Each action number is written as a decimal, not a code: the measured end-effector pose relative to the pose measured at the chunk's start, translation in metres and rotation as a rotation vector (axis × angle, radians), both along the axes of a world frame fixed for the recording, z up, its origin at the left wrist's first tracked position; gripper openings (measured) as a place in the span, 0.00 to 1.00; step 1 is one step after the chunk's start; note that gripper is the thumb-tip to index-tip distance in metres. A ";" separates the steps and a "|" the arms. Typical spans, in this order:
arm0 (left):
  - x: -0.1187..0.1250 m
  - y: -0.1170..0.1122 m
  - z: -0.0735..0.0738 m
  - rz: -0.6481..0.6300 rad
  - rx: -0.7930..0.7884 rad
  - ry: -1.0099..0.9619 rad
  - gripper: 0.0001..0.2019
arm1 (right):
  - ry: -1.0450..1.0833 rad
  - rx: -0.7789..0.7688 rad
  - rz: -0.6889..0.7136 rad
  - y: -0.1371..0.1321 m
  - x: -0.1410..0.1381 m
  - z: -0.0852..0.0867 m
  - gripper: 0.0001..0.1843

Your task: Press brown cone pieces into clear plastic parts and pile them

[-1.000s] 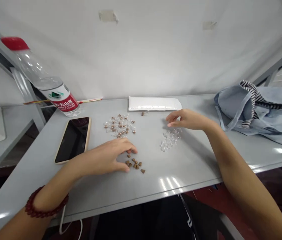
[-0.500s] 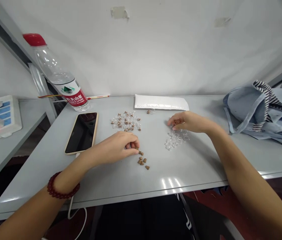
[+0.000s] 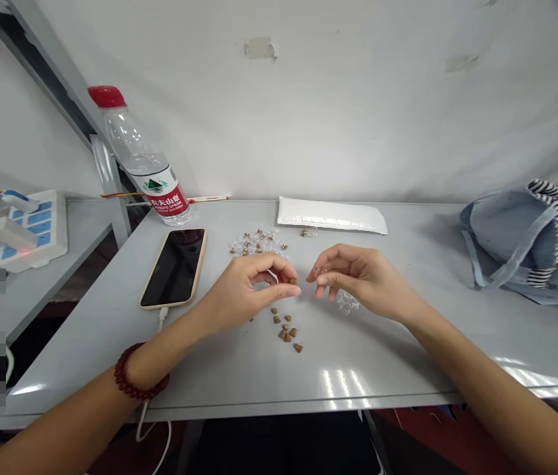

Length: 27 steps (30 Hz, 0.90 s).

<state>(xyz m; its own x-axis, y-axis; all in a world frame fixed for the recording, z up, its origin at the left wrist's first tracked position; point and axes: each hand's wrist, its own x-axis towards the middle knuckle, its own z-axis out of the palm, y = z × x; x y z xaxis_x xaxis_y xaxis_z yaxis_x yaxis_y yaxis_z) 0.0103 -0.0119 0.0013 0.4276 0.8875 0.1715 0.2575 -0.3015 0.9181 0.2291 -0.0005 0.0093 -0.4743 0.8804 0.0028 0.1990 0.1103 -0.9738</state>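
My left hand (image 3: 252,289) is shut at the fingertips on a small brown piece (image 3: 292,281). My right hand (image 3: 355,278) faces it, a short gap apart, pinching what looks like a tiny clear plastic piece (image 3: 322,271). Below the right hand lies a heap of clear plastic pieces (image 3: 347,303), partly hidden by it. Several loose brown pieces (image 3: 284,332) lie on the grey table (image 3: 239,373) under and ahead of my left fingers. Farther back sits a mixed heap of clear and brown pieces (image 3: 258,243).
A phone (image 3: 174,268) on a charging cable lies left of the pieces. Behind it stands a red-capped water bottle (image 3: 143,158). A white padded envelope (image 3: 331,215) lies at the back, a blue cloth bag (image 3: 526,244) at right, and a power strip (image 3: 31,231) on a side shelf.
Both hands have moved inward and risen off the table, fingertips now close together. My right hand has left the clear heap. The view has shifted slightly.
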 end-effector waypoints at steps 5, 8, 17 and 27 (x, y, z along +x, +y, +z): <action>0.005 -0.001 -0.005 0.033 0.024 -0.123 0.03 | 0.109 -0.091 0.067 -0.006 -0.011 -0.007 0.06; 0.006 -0.001 -0.008 0.031 0.025 -0.158 0.03 | 0.141 -0.112 0.112 -0.007 -0.013 -0.010 0.05; 0.006 -0.002 -0.007 0.025 0.218 -0.059 0.04 | 0.206 -0.154 0.132 -0.011 -0.019 -0.010 0.04; 0.007 0.000 -0.018 0.030 0.822 0.235 0.14 | 0.280 -0.248 0.039 -0.004 -0.016 -0.018 0.09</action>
<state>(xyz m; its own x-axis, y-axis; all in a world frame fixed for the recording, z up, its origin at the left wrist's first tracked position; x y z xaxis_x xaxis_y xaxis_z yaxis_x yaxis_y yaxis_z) 0.0175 -0.0117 -0.0170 0.5110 0.5311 0.6759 0.4321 -0.8384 0.3322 0.2135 -0.0049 -0.0089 -0.5186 0.8518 -0.0740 -0.0788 -0.1337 -0.9879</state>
